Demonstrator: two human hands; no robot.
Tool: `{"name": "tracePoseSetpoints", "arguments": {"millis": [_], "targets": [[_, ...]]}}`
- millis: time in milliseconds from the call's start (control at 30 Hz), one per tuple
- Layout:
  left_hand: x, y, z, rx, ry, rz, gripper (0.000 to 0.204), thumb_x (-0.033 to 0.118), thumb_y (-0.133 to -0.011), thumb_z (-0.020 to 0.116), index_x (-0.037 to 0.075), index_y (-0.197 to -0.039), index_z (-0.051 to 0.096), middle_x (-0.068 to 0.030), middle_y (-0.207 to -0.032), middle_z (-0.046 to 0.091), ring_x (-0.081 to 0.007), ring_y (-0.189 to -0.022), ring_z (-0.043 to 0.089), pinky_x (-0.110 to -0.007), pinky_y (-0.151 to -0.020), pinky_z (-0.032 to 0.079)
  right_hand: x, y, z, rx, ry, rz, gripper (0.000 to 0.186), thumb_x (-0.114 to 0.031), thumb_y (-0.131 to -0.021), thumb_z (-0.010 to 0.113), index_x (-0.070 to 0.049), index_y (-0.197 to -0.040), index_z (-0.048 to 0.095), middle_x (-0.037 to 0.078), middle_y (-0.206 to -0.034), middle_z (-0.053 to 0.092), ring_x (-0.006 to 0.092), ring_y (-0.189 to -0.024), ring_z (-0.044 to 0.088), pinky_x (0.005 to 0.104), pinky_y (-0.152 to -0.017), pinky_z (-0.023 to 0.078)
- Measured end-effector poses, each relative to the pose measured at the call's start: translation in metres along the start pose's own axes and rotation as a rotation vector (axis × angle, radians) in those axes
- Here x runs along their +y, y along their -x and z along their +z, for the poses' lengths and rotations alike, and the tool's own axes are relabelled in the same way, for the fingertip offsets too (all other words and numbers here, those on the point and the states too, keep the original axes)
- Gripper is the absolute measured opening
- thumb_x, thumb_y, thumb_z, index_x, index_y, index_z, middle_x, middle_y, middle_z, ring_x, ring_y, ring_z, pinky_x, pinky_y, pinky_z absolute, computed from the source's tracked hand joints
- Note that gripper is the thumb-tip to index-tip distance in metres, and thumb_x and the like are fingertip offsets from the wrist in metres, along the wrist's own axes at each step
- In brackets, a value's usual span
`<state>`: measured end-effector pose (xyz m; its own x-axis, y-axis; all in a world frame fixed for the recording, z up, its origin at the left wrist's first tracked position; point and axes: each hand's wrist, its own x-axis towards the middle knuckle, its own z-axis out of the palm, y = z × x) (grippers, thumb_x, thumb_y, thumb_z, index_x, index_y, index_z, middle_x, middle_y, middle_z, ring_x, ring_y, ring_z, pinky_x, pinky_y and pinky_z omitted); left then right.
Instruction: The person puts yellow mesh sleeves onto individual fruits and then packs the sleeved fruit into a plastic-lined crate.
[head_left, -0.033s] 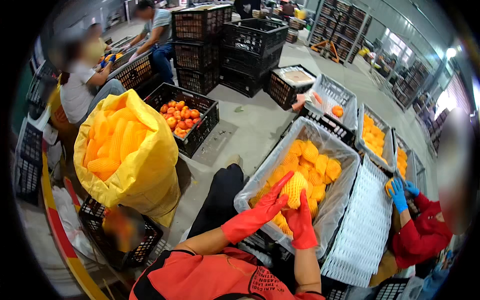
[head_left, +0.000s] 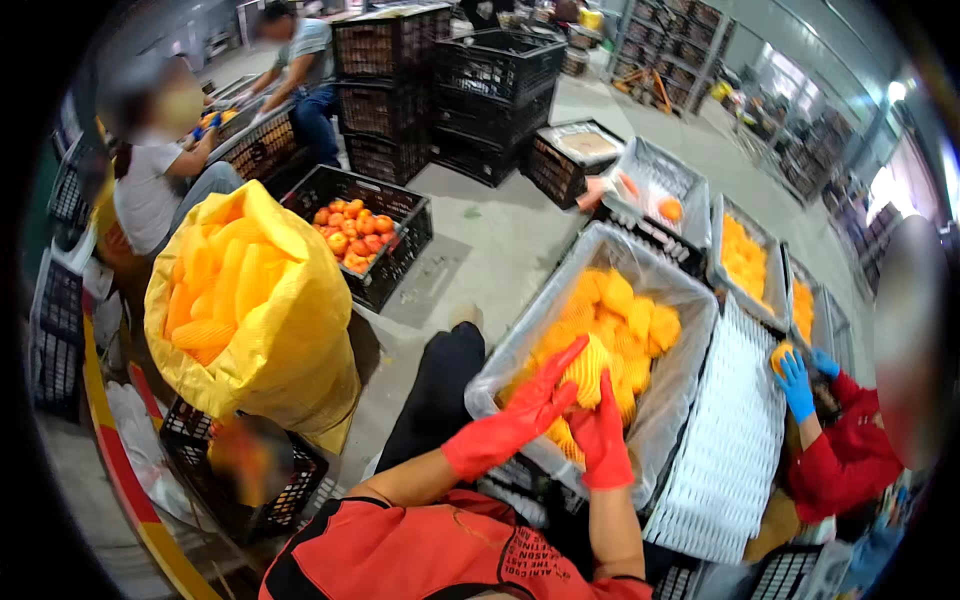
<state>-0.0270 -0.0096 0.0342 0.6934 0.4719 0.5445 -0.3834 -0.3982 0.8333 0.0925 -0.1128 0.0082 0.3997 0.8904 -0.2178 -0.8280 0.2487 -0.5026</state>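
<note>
Both my hands wear red rubber gloves. A round fruit in a yellow foam net [head_left: 588, 368] is held up between them, above a grey crate [head_left: 478, 398] with a clear plastic liner. My left hand [head_left: 515, 418] grips its left side, fingers stretched along it. From the right and below, my right hand [head_left: 603, 445] presses fingers and thumb against it. Beneath and beyond lie several more yellow-netted fruits [head_left: 635, 325], heaped in the lined crate. The net covers the held fruit, so its skin is hidden.
To my left stands a yellow sack [head_left: 300, 340] full of foam nets. Behind it, a black crate [head_left: 415, 240] holds bare red-orange fruit [head_left: 352, 232]. White foam netting [head_left: 725, 430] lies right of my crate, near a co-worker's blue-gloved hand [head_left: 797, 390]. Black crates [head_left: 495, 100] are stacked at the back.
The whole view has shifted very slightly. My hands stay around the netted fruit, with hardly any movement.
</note>
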Motion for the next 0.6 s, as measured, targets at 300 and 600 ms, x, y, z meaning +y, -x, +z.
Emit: {"name": "tracePoseSetpoints", "arguments": {"millis": [300,600], "targets": [[-0.002,-0.001,0.016,0.086,-0.592,0.118,0.067,0.009,-0.075,0.081,0.013,-0.137,0.057,-0.0229,-0.143,0.042,-0.0376,-0.128,0.048,-0.041,-0.103,0.043,-0.020,0.011,0.033,0.026,0.247,-0.367,0.066,-0.013,-0.096,0.060,-0.013,-0.152,0.024,0.011,-0.142,0.044,0.0252,-0.130,0.048,0.0403,-0.106,0.042],[-0.007,-0.004,0.024,0.172,-0.366,0.116,0.037,0.000,-0.078,0.066,0.007,-0.114,0.065,-0.0101,-0.109,0.060,-0.0298,-0.105,0.054,-0.039,-0.095,0.043,0.012,0.017,0.022,-0.020,0.413,-0.724,0.095,0.013,-0.074,0.068,-0.012,-0.154,0.024,0.010,-0.146,0.038,0.0225,-0.129,0.046,0.0377,-0.105,0.044]]}}
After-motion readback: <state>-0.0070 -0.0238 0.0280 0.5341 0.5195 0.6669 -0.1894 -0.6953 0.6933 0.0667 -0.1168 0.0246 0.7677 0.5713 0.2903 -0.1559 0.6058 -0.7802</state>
